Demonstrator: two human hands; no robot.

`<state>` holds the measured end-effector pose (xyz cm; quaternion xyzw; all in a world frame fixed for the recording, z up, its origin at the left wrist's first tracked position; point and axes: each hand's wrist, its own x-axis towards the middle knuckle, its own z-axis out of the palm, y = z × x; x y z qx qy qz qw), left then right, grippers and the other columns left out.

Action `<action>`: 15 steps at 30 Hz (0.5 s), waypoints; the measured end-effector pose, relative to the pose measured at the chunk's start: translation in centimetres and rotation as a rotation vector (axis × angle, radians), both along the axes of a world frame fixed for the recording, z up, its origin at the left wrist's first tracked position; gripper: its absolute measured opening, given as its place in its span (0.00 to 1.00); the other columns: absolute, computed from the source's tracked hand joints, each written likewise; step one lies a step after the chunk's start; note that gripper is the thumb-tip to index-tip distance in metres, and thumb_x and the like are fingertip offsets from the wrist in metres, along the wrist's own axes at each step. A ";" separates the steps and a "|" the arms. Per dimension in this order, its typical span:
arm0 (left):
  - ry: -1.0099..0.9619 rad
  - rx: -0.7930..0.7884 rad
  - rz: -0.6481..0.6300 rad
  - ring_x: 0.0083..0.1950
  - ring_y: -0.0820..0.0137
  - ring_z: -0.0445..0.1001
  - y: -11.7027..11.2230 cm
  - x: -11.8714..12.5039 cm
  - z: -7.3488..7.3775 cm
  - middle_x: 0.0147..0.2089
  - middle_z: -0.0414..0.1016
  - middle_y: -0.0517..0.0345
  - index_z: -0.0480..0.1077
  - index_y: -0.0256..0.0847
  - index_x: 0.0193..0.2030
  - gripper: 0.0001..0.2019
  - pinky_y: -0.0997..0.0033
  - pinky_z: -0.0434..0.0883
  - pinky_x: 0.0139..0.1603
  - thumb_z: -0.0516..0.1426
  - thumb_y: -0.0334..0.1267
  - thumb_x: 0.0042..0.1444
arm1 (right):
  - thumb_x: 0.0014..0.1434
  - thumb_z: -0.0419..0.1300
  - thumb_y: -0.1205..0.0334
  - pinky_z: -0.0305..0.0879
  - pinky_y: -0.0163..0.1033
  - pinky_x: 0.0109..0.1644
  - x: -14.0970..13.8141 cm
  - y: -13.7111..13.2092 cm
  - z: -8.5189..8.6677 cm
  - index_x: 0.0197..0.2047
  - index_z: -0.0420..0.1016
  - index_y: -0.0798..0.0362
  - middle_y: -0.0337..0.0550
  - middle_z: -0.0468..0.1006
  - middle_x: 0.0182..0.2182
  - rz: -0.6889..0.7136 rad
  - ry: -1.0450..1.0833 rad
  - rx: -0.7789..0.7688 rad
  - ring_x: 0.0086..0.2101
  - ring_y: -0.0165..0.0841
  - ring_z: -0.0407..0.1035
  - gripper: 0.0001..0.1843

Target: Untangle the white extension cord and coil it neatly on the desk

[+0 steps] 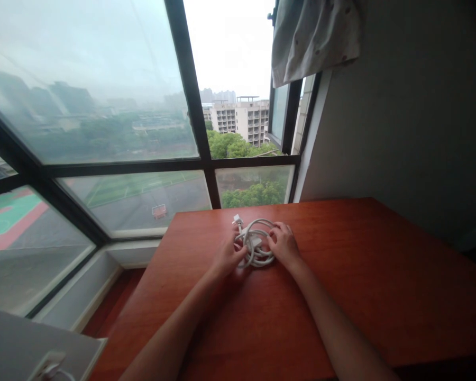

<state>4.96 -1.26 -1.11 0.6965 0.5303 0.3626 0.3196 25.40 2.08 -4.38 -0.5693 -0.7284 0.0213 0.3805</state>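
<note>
A white power cord (258,261) lies in loose loops on a reddish-brown wooden table (325,317). Its plug (237,219) sticks up at the far left of the coil, and a white block-like part shows amid the loops. My left hand (225,256) is at the coil's left side, thumb in front and fingers behind, closed on the loops. On the opposite side my right hand (284,244) has curled fingers closed on the cord's right edge. Some fingertips are hidden behind the loops.
Windows with dark frames (130,168) stand beyond the table's far and left edges. A curtain (315,42) hangs at the upper right beside a grey wall (404,121). At the lower left, a wall socket (49,366) has a white cable in it.
</note>
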 end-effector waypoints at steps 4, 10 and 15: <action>-0.001 -0.001 0.001 0.29 0.71 0.74 0.1 0.0 0.0 0.36 0.76 0.55 0.66 0.37 0.49 0.17 0.74 0.70 0.28 0.57 0.39 0.51 | 0.54 0.58 0.67 0.62 0.46 0.54 -0.1 0.1 -0.2 0.31 0.74 0.54 0.52 0.72 0.45 -0.006 0.034 -0.001 0.47 0.42 0.64 0.04; -0.032 -0.006 -0.012 0.29 0.71 0.74 0.1 0.0 0.0 0.36 0.76 0.54 0.67 0.37 0.49 0.17 0.74 0.70 0.29 0.57 0.39 0.52 | 0.54 0.58 0.67 0.61 0.46 0.55 -0.3 0.3 -0.5 0.30 0.73 0.54 0.52 0.72 0.46 -0.015 0.061 -0.009 0.48 0.42 0.64 0.03; -0.035 -0.011 -0.019 0.29 0.71 0.74 0.2 -0.1 -0.2 0.36 0.76 0.55 0.67 0.37 0.50 0.18 0.75 0.70 0.28 0.57 0.39 0.52 | 0.53 0.57 0.68 0.61 0.45 0.55 -0.3 0.2 -0.6 0.31 0.72 0.54 0.51 0.72 0.46 -0.020 0.055 0.003 0.48 0.41 0.64 0.03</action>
